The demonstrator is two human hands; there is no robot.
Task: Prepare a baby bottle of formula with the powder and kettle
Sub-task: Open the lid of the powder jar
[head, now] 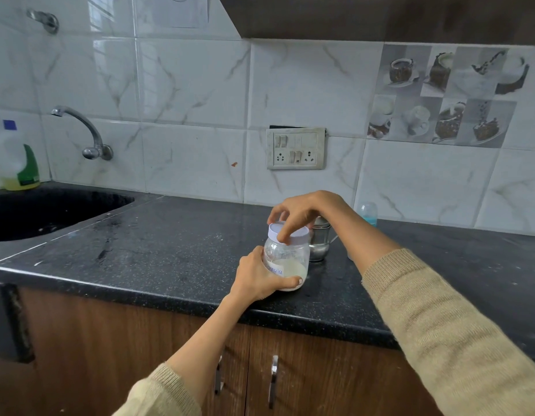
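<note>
A clear plastic jar of white formula powder (290,256) stands on the black counter (170,250) near its front edge, with a handwritten label and a white lid (296,232). My left hand (260,280) wraps around the jar's lower body. My right hand (302,213) reaches from above, its fingertips gripping the lid's rim. Just behind the jar stands a small steel vessel (319,243), partly hidden by my right hand. A baby bottle with a blue base (369,212) shows behind my right forearm, against the wall.
A black sink (50,214) lies at the left with a wall tap (80,127) above it and a dish-soap bottle (18,163) at its corner. A switch and socket plate (295,148) sits on the tiled wall. Wooden cupboard doors (305,370) hang under the counter.
</note>
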